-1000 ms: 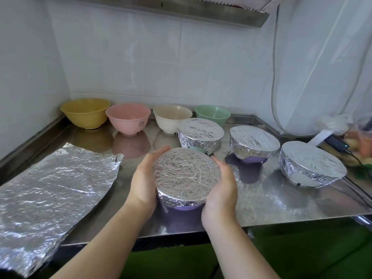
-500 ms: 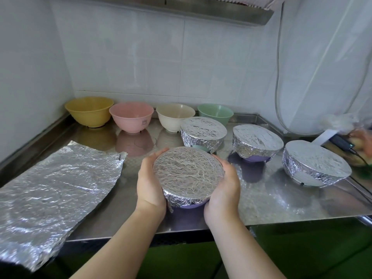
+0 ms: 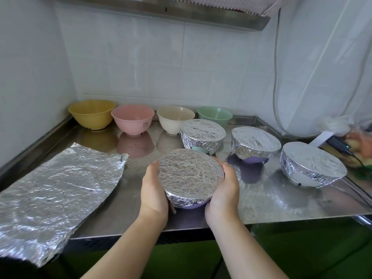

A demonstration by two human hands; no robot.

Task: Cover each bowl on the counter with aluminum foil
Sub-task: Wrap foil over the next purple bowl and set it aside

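A purple bowl wrapped in crinkled foil [image 3: 189, 178] sits near the counter's front edge. My left hand [image 3: 154, 190] cups its left side and my right hand [image 3: 223, 190] cups its right side, fingers curled round the foil rim. Three more foil-covered bowls stand behind and to the right: one [image 3: 202, 133], one [image 3: 254, 142] and one [image 3: 313, 163]. At the back stand uncovered bowls: yellow [image 3: 91, 113], pink [image 3: 132, 118], cream [image 3: 175, 118] and green [image 3: 214, 114]. A loose foil sheet [image 3: 52, 186] lies on the left.
The steel counter [image 3: 271, 200] ends in a front edge just below my wrists. Tiled walls close the back and left. At the far right lie a dark device with a cable [image 3: 338, 144] and a plastic bag [image 3: 334, 123].
The bowl and both hands stay in much the same spot on the counter. The view has tilted up and shifted slightly, and the hands have slid a little round the foil sides.
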